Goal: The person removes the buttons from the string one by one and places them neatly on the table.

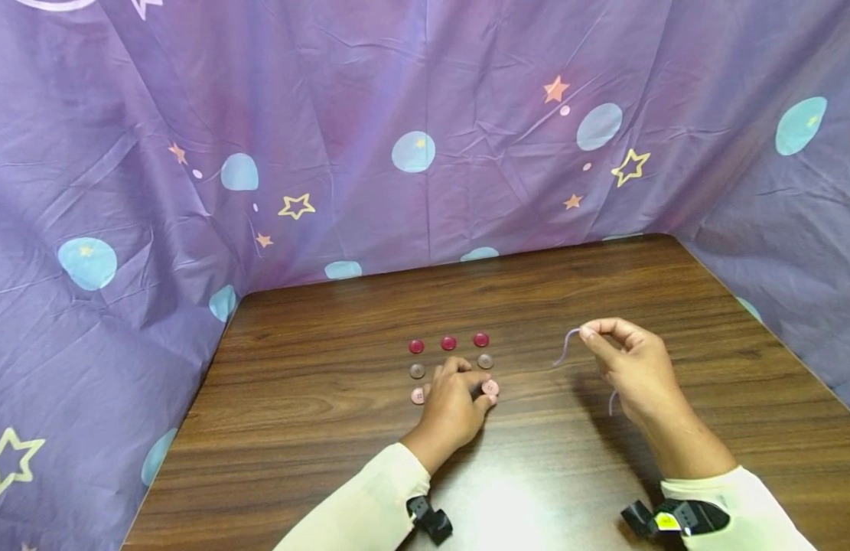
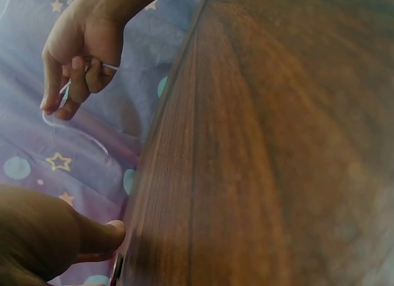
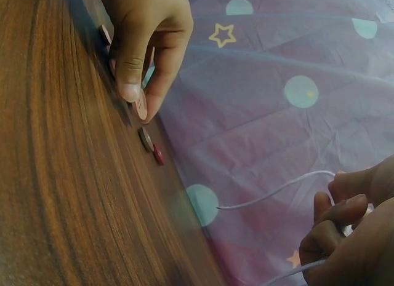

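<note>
My left hand (image 1: 454,405) pinches a pink button (image 1: 490,388) between thumb and finger at the right end of the nearest row. In the right wrist view this pink button (image 3: 141,105) stands tilted at the fingertips. My right hand (image 1: 636,367), raised over the table, grips a thin pale purple cord (image 1: 566,346) between thumb and forefinger. One short end of the cord hangs free towards the buttons; another length dangles below the palm. In the left wrist view the cord (image 2: 77,133) curves down from the fingertips. The left hand hides part of the button rows.
Three red buttons (image 1: 448,343) form the far row on the wooden table (image 1: 314,459). Grey-brown buttons (image 1: 485,361) lie in the middle row. Another pink button (image 1: 418,396) sits left of my left hand. A purple patterned cloth (image 1: 328,99) hangs around the table's back and sides.
</note>
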A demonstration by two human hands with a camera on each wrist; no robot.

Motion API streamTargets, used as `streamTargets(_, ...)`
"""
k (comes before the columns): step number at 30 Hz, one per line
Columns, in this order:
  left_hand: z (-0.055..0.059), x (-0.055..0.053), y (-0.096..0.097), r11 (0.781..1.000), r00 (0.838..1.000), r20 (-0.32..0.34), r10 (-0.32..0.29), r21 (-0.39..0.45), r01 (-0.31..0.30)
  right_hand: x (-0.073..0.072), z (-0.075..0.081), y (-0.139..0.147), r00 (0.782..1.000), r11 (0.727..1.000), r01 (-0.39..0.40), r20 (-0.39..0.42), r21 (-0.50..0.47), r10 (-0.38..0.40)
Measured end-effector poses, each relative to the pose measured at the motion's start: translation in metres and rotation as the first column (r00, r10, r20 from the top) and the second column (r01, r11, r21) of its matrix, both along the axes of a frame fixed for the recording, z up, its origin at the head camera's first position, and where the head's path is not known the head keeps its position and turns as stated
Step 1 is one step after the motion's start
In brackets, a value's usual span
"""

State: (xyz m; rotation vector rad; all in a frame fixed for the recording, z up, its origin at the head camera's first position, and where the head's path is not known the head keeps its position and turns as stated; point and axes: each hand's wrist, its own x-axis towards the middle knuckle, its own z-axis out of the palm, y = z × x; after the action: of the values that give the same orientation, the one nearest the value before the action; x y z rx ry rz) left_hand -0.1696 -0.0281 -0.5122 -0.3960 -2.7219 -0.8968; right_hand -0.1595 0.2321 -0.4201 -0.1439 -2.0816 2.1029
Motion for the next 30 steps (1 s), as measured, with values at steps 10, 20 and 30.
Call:
streamTargets(10,0.037,0.016,0.002,0.998,0.997,0.081,-0.002,-0.059,0.006,0.001,0.0,-0.002,1.0,1.0,0.0,-0.008,-0.021,-0.001)
streamTargets(20,0.039,0.016,0.005,0.993,0.994,0.107,0.032,-0.117,-0.019,0.001,-0.001,-0.002,1.0,0.999,-0.004,-0.013,-0.048,0.004)
streamTargets(30,0.039,0.016,0.004,0.992,0.996,0.087,0.027,-0.122,-0.016,0.001,0.0,-0.002,1.0,0.997,-0.014,-0.012,-0.077,0.013)
